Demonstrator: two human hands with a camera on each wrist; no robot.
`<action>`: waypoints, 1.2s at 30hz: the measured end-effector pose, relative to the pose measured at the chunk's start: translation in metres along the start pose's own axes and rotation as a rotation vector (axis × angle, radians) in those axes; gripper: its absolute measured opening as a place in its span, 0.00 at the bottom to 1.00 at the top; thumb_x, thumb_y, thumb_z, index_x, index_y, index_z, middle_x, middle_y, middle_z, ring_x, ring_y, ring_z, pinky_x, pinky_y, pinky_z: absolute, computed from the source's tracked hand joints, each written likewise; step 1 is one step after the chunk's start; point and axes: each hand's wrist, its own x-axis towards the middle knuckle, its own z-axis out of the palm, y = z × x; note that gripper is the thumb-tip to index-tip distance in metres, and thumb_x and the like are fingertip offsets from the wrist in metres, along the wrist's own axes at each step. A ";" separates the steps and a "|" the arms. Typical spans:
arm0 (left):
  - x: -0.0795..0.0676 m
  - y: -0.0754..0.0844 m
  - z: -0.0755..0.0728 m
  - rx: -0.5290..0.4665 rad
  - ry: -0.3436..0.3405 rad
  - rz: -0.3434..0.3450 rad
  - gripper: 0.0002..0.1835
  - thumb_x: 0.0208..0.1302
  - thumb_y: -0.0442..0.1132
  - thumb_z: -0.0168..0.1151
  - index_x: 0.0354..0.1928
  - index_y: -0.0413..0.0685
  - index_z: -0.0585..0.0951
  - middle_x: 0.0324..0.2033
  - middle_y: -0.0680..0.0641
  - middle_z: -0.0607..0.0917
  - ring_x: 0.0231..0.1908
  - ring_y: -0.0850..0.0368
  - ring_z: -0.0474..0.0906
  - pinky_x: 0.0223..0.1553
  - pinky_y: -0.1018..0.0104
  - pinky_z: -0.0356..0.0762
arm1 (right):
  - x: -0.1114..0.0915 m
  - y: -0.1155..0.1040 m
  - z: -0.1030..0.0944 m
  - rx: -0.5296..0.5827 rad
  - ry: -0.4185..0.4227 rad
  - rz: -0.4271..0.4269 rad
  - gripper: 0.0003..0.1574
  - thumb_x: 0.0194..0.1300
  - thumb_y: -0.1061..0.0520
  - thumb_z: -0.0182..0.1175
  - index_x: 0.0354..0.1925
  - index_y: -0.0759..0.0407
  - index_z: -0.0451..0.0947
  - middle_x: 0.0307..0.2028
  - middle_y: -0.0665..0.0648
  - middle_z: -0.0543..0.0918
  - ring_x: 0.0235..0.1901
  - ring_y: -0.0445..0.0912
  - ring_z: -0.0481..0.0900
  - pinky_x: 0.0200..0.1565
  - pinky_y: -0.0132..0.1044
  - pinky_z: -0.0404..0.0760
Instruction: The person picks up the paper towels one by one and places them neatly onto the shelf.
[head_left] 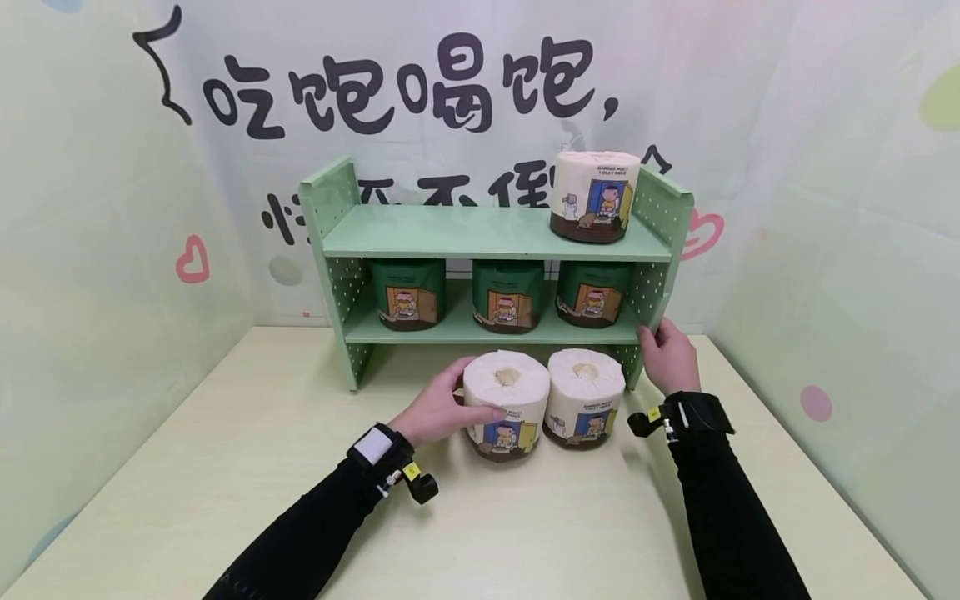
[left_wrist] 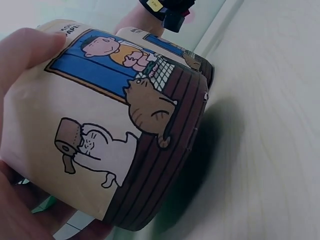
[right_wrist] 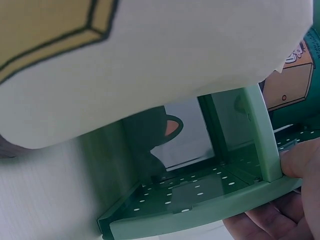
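Observation:
My left hand (head_left: pixel 441 408) grips a white wrapped toilet paper roll (head_left: pixel 506 396), thumb across its front and fingers round its left side. In the left wrist view the same roll (left_wrist: pixel 95 110) tilts, with a shadow under its brown base. Right beside it stands a second white roll (head_left: pixel 585 396) on the table. My right hand (head_left: pixel 670 357) holds the right side panel of the green shelf (head_left: pixel 491 337) near the lower board; in the right wrist view the thumb (right_wrist: pixel 300 159) lies on the panel's edge and the fingers curl behind it.
Three green-wrapped rolls stand in a row on the lower board: one left (head_left: pixel 408 296), one middle (head_left: pixel 507 297), one right (head_left: pixel 594 294). Another white roll (head_left: pixel 596 197) sits at the right end of the top board (head_left: pixel 442 232). Printed cloth walls (head_left: pixel 825 250) surround the pale table (head_left: pixel 375 500).

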 end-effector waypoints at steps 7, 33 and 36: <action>-0.002 0.008 -0.002 -0.005 -0.005 0.027 0.51 0.59 0.47 0.84 0.82 0.53 0.67 0.71 0.42 0.80 0.70 0.41 0.77 0.71 0.39 0.79 | 0.001 0.003 0.000 -0.007 0.006 -0.006 0.29 0.88 0.49 0.50 0.71 0.68 0.76 0.62 0.76 0.85 0.62 0.70 0.85 0.64 0.65 0.81; -0.012 0.055 -0.013 -0.084 0.034 0.126 0.48 0.59 0.43 0.82 0.79 0.51 0.67 0.69 0.41 0.79 0.66 0.41 0.79 0.63 0.44 0.86 | 0.002 0.003 0.002 -0.001 0.011 0.012 0.28 0.88 0.50 0.50 0.71 0.68 0.76 0.63 0.75 0.85 0.63 0.69 0.84 0.66 0.64 0.81; -0.014 0.063 -0.017 -0.075 0.045 0.132 0.47 0.60 0.44 0.82 0.79 0.51 0.67 0.69 0.41 0.80 0.66 0.41 0.79 0.63 0.44 0.86 | 0.002 0.003 0.003 0.007 0.006 0.017 0.29 0.88 0.49 0.50 0.72 0.67 0.75 0.64 0.75 0.84 0.64 0.69 0.84 0.67 0.64 0.81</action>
